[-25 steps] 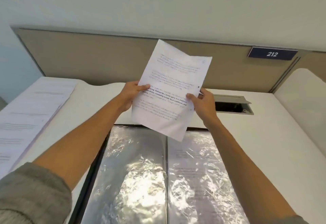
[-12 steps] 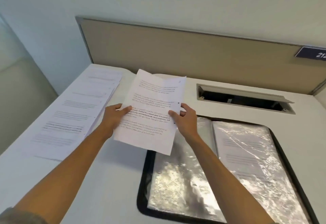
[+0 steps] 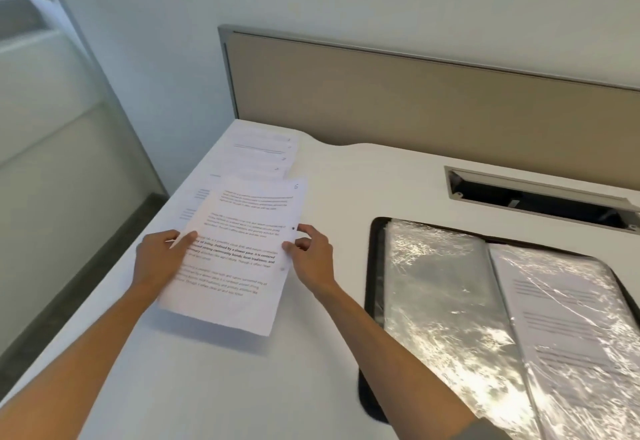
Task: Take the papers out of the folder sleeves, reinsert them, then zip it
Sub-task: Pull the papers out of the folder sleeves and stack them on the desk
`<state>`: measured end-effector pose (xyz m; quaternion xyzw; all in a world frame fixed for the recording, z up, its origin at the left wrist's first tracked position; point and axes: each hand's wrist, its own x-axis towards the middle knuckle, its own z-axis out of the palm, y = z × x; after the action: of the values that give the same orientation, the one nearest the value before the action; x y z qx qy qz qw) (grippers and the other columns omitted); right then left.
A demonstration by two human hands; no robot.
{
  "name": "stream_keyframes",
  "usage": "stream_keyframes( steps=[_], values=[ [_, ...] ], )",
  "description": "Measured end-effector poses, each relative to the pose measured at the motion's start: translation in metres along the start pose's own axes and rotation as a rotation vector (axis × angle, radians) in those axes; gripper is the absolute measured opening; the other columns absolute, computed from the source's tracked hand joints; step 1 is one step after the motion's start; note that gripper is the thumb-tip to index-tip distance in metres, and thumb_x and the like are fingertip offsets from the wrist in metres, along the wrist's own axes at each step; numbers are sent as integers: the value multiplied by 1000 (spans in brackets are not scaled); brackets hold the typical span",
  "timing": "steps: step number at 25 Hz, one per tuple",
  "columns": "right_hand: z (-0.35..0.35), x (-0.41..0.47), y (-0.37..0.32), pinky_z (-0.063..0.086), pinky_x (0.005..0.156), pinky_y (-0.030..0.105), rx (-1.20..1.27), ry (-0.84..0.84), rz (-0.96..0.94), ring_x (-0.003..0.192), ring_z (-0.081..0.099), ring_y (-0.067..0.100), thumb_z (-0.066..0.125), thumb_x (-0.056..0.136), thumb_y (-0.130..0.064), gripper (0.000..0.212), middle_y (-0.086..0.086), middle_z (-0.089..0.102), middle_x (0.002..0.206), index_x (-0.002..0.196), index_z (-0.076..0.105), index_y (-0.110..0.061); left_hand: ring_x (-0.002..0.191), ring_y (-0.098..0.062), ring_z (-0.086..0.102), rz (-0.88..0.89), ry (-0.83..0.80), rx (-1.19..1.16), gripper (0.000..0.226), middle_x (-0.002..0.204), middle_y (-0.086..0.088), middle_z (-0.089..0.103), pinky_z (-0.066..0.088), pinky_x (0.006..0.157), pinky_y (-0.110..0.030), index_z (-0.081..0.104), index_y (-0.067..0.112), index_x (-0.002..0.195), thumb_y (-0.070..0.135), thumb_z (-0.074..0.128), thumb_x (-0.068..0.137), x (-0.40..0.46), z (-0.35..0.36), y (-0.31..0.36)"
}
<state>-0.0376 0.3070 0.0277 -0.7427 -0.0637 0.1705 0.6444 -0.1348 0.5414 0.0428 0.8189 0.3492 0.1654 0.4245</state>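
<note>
Both hands, left and right, pinch 1 sheet by its side edges, lowering it flat onto the removed stack at the surface's far-left corner. The folder lies open rightward, unzipped.

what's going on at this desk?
A person holds a printed sheet by its side edges, left hand and right hand, low over the white desk just in front of a row of removed pages. The zip folder lies open at the right, one sleeve still holding a page.
</note>
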Motion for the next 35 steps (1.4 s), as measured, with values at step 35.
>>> stream_keyframes(
  steps=[35],
  values=[
    [-63, 45, 33, 55, 79, 34, -34, 245, 173, 80, 67, 17, 59, 93, -5, 16, 1, 72, 90, 96, 69, -17, 59, -4, 64, -149, -3, -373, 14, 61, 14, 69, 53, 58, -16, 65, 20, 80, 8, 70, 86, 93, -63, -68]
  ],
)
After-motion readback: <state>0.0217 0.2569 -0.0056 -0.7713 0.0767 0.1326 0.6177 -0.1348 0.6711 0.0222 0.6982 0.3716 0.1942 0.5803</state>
